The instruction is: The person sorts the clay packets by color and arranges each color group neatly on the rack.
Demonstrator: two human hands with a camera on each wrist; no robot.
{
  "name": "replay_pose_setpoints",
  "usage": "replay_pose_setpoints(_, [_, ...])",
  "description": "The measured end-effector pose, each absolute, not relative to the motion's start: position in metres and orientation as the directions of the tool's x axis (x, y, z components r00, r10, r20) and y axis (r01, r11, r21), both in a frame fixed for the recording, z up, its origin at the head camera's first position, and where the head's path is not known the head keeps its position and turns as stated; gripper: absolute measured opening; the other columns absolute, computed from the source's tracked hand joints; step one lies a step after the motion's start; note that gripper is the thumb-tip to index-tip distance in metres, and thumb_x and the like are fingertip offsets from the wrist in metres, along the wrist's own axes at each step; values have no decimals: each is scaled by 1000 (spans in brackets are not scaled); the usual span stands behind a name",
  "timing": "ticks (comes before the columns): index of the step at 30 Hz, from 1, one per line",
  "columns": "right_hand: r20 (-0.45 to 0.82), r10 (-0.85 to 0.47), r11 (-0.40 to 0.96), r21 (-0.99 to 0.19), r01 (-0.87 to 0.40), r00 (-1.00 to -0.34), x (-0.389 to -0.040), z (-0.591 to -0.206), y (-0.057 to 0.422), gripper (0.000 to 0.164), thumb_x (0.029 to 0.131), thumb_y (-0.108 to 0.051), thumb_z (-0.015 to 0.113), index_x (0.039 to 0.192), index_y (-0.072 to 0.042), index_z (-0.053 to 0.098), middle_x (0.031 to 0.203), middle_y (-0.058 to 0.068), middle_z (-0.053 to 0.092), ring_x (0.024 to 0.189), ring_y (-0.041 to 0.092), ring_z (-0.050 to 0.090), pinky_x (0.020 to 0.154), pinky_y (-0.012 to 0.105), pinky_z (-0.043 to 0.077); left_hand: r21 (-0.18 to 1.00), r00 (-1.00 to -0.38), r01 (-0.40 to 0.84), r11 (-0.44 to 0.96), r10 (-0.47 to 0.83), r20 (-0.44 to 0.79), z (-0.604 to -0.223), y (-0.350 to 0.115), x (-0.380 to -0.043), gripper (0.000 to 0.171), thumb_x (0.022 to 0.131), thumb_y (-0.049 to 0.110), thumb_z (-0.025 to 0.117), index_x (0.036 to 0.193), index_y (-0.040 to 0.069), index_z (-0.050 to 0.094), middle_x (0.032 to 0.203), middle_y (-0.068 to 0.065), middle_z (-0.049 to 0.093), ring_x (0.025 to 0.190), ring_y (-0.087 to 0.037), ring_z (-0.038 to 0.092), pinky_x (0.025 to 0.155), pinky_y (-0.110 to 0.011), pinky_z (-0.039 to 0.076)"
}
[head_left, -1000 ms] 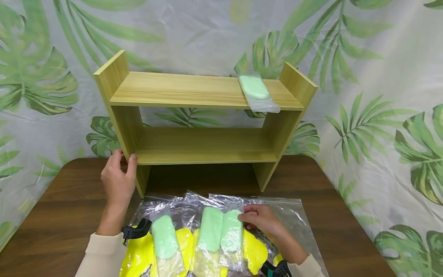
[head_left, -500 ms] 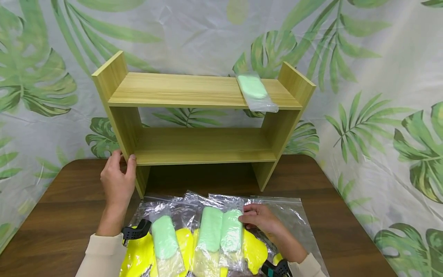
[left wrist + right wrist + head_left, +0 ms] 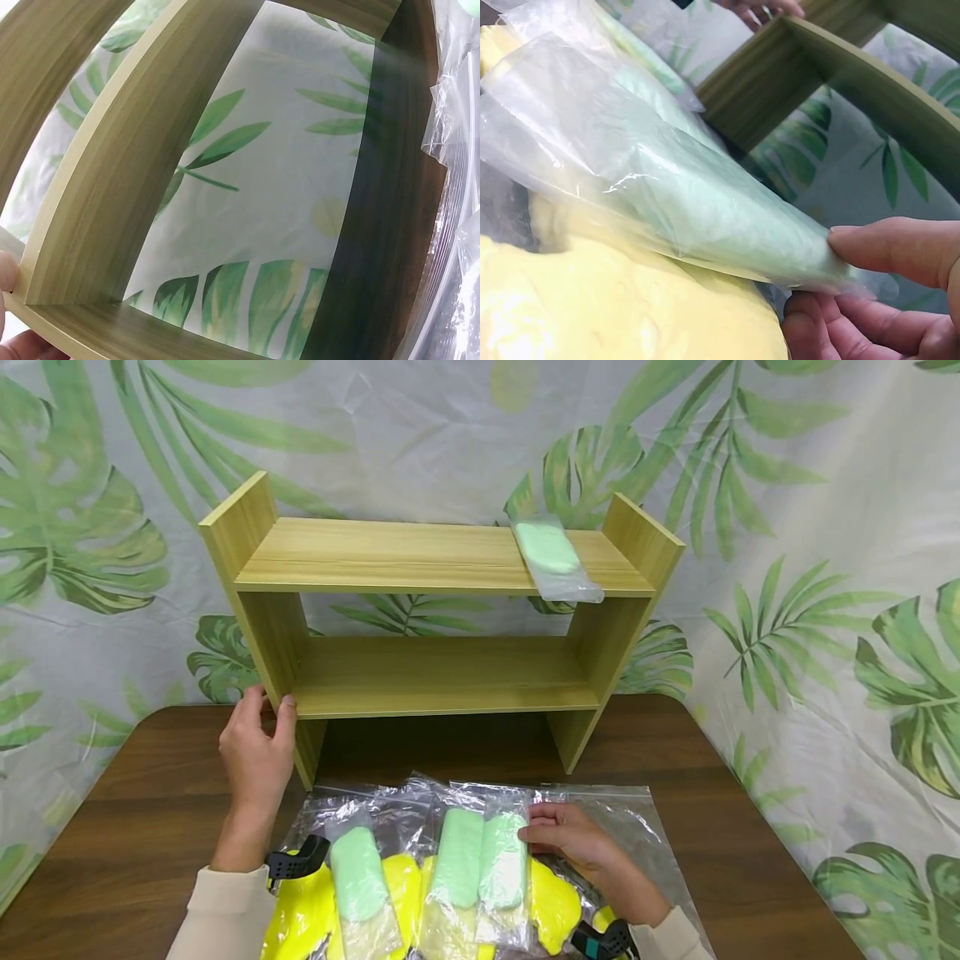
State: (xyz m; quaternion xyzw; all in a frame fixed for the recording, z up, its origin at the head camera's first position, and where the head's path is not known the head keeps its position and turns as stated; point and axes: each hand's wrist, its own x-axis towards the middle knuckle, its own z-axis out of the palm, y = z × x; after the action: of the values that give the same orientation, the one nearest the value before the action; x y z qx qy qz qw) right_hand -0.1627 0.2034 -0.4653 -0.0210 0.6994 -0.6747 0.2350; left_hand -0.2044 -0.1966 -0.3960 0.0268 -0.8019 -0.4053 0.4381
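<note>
My left hand grips the left side panel of a light wooden shelf at its middle board, thumb on the front edge. In the left wrist view, parts of its fingers show at that panel. My right hand pinches the end of a pale green slab in a clear plastic bag. The right wrist view has the thumb on top of this bagged slab and curled fingers beneath. Two more bagged green slabs, one at centre and one at left, lie beside it.
Underneath lie clear zip bags with yellow soft-looking lumps. Another bagged green slab rests on the shelf's top board, its bag overhanging the front edge. The shelf stands on a dark wooden table before a leaf-patterned cloth.
</note>
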Motion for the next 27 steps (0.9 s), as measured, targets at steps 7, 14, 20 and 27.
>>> replay_pose_setpoints(7, [-286, -366, 75, -958, 278, -885, -162, -466, 204, 51, 86, -7, 69, 125, 14, 44, 87, 1, 64, 78, 14, 64, 76, 29, 53, 675, -618, 313, 668, -397, 679, -397, -197, -205, 26, 95, 19, 59, 107, -4, 60, 90, -23, 62, 81, -37, 59, 69, -46, 41])
replay_pose_setpoints(14, [-271, -360, 88, -962, 257, -893, -161, -465, 204, 49, 86, -8, 70, 124, 9, 45, 86, 2, 60, 78, 16, 61, 75, 30, 52, 670, -610, 313, 672, -399, 685, -396, -197, -205, 25, 95, 18, 59, 105, -5, 60, 87, -22, 61, 77, -36, 58, 67, -44, 39])
replay_pose_setpoints(20, [-267, -325, 154, -962, 228, -907, -160, -460, 203, 49, 86, -10, 70, 125, 8, 46, 92, 5, 54, 82, 18, 57, 76, 33, 52, 671, -610, 313, 672, -399, 685, -396, -197, -205, 24, 94, 18, 59, 104, -4, 60, 86, -22, 60, 77, -35, 57, 67, -44, 38])
replay_pose_setpoints(27, [-242, -333, 112, -970, 217, -911, -160, -459, 203, 40, 86, -7, 68, 118, 7, 48, 87, 1, 58, 77, 17, 60, 74, 33, 52, 669, -607, 319, 672, -397, 688, -396, -197, -204, 24, 94, 17, 59, 104, -5, 60, 86, -23, 60, 77, -36, 57, 67, -44, 38])
